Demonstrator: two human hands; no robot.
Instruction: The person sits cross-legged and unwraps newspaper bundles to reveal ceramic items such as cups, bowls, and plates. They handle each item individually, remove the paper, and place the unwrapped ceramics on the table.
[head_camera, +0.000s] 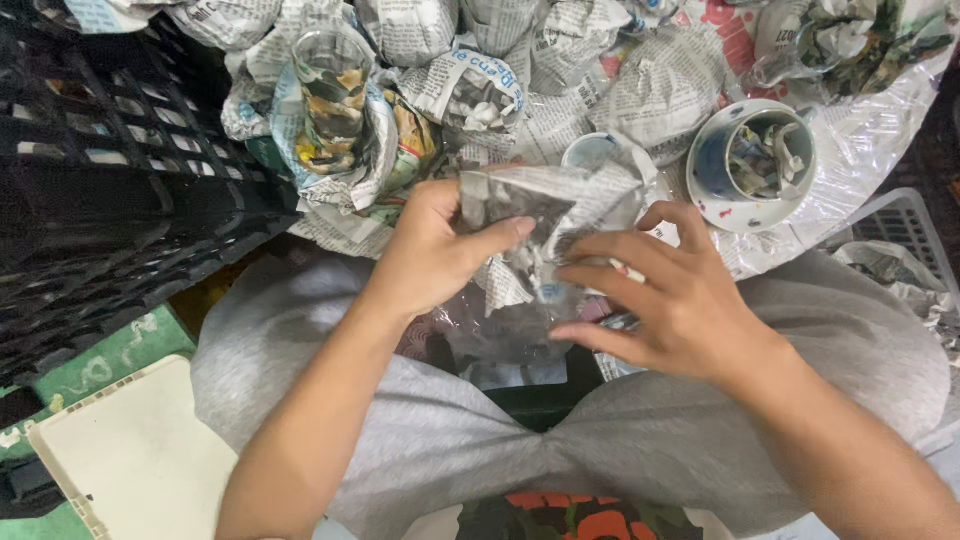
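A crumpled newspaper bundle (540, 215) is held between both hands above the lap, just in front of a heap of similar wrapped pieces. The left hand (435, 250) is closed on the bundle's left side, with the thumb laid across the paper's front and the fingers hidden behind it. The right hand (665, 295) is pressed against the bundle's right and lower side; its fingers are spread and only partly curled, so its grip is loose rather than fully closed. What is wrapped inside the paper cannot be told.

Just beyond the right hand, a white and blue cup (752, 165) stuffed with paper scraps is seen lying on a clear plastic sheet (870, 140). Behind the left hand, a glass (333, 95) wrapped in newspaper and stuffed with coloured paper is standing among the other wrapped bundles. A black plastic crate (110, 190) is seen at the left, and a cream-coloured tray (140, 460) lies below it on the green floor (110, 355). The lap is covered by grey cloth (560, 440).
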